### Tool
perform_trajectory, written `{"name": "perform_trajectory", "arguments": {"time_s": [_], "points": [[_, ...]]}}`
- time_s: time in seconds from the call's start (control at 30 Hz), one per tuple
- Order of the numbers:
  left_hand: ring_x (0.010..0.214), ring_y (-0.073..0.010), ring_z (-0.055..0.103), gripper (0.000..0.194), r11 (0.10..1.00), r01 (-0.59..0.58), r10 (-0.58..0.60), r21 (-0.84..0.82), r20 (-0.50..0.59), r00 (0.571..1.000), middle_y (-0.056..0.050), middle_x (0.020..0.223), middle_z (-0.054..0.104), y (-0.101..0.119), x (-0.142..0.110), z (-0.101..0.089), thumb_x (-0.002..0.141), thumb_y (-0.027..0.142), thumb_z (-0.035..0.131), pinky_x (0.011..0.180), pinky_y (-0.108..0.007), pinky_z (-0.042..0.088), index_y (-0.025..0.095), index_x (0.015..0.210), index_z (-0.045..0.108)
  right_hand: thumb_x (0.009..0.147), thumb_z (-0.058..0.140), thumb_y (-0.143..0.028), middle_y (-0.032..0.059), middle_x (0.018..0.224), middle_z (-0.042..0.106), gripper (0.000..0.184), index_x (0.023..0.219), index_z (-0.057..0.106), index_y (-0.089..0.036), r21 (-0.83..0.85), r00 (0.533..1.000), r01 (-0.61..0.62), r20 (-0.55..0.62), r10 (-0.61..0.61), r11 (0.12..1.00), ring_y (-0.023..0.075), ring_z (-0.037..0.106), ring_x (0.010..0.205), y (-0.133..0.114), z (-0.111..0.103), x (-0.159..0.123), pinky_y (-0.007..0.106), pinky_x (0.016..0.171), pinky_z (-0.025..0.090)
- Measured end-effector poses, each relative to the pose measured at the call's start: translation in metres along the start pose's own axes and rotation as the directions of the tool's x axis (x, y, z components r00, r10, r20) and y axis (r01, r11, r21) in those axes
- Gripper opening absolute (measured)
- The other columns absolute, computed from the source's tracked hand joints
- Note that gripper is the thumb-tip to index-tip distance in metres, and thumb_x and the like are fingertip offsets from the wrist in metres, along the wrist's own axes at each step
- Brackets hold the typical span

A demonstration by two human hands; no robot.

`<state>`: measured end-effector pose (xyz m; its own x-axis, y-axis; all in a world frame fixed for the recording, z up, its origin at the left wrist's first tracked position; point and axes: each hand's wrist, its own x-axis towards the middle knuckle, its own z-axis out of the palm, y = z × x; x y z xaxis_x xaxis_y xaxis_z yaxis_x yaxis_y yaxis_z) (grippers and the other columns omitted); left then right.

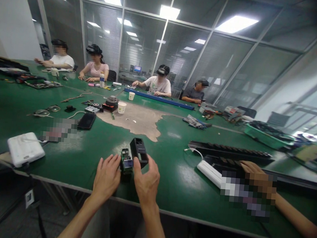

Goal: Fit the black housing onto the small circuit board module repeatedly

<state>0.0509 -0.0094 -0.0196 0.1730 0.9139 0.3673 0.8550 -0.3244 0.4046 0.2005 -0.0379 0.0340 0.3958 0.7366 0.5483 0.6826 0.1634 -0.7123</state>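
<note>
Head: right hand (147, 179) tight around black case (137, 146), left hand (107, 177) half-open beside circuit board (127, 164).

1. Black housing (139, 149): boxy and elongated, with rectangular openings in its visible face, held tilted in the right hand (148, 178)
2. Circuit board assembly (126, 157): green, components exposed, a greyish-blue block at its near end, just left of the housing, beside the left hand's (107, 176) fingers

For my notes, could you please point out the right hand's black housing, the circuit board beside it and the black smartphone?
Black housing (139, 150), head view: middle of its face.
Circuit board (126, 155), head view: its upper part.
Black smartphone (87, 121), head view: its screen.
</note>
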Motion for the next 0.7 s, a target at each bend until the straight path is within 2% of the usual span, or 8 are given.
{"name": "perform_trajectory", "arguments": {"time_s": [0.13,0.27,0.4,0.57,0.63,0.7], "points": [[0.136,-0.0277,0.043,0.050,1.000,0.001,-0.001,0.015,0.014,1.000,-0.007,0.143,0.054,0.002,0.001,0.000,0.088,0.016,0.044,0.117,-0.058,0.020,0.020,0.137,0.054,0.090,0.053,-0.055,0.0186,0.117,0.066,0.052,0.117,0.064,-0.011,-0.097,0.998,-0.049,0.026,0.052,0.994,0.0281,0.060,0.109,0.035,-0.009,-0.004,0.043,0.098,0.044],[0.136,-0.0287,0.042,0.049,1.000,0.002,-0.003,0.024,0.031,1.000,-0.008,0.144,0.053,0.002,0.002,0.000,0.088,0.017,0.044,0.117,-0.058,0.020,0.020,0.136,0.055,0.090,0.051,-0.055,0.0224,0.125,0.061,0.056,0.117,0.064,-0.008,-0.193,0.998,-0.026,0.050,0.036,0.981,0.0300,0.057,0.117,0.059,-0.009,-0.013,0.046,0.103,0.041],[0.136,-0.0293,0.042,0.049,0.999,-0.001,0.000,0.038,0.038,0.999,-0.008,0.144,0.053,0.003,0.002,-0.001,0.088,0.017,0.044,0.116,-0.059,0.020,0.020,0.136,0.055,0.090,0.052,-0.056,0.0250,0.134,0.055,0.059,0.120,0.062,-0.006,-0.256,0.996,0.009,0.092,0.015,0.967,0.0323,0.051,0.126,0.066,-0.006,-0.019,0.048,0.106,0.038],[0.136,-0.0291,0.042,0.049,0.998,0.000,-0.003,0.064,0.044,0.999,-0.006,0.145,0.053,0.004,0.002,-0.002,0.087,0.017,0.044,0.117,-0.057,0.020,0.021,0.135,0.055,0.084,0.057,-0.062,0.0287,0.145,0.042,0.085,0.140,0.044,0.001,-0.281,0.999,0.024,0.045,-0.012,0.959,0.0363,0.042,0.134,0.070,-0.002,-0.022,0.050,0.107,0.037],[0.136,-0.0291,0.042,0.049,0.998,-0.001,-0.002,0.070,0.042,0.999,-0.006,0.145,0.053,0.004,0.002,-0.001,0.087,0.018,0.044,0.116,-0.057,0.021,0.022,0.135,0.055,0.084,0.057,-0.063,0.0289,0.146,0.040,0.086,0.141,0.042,0.000,-0.275,1.000,0.008,0.014,-0.004,0.961,0.0364,0.040,0.135,0.071,-0.002,-0.023,0.051,0.107,0.037],[0.136,-0.0295,0.042,0.049,0.997,-0.005,0.001,0.076,0.041,0.999,-0.006,0.145,0.053,0.004,0.002,0.000,0.087,0.018,0.043,0.116,-0.058,0.021,0.022,0.135,0.055,0.084,0.057,-0.061,0.0282,0.146,0.040,0.081,0.138,0.046,-0.002,-0.270,1.000,-0.014,0.002,0.015,0.963,0.0361,0.041,0.134,0.070,-0.003,-0.023,0.050,0.106,0.037]]}}
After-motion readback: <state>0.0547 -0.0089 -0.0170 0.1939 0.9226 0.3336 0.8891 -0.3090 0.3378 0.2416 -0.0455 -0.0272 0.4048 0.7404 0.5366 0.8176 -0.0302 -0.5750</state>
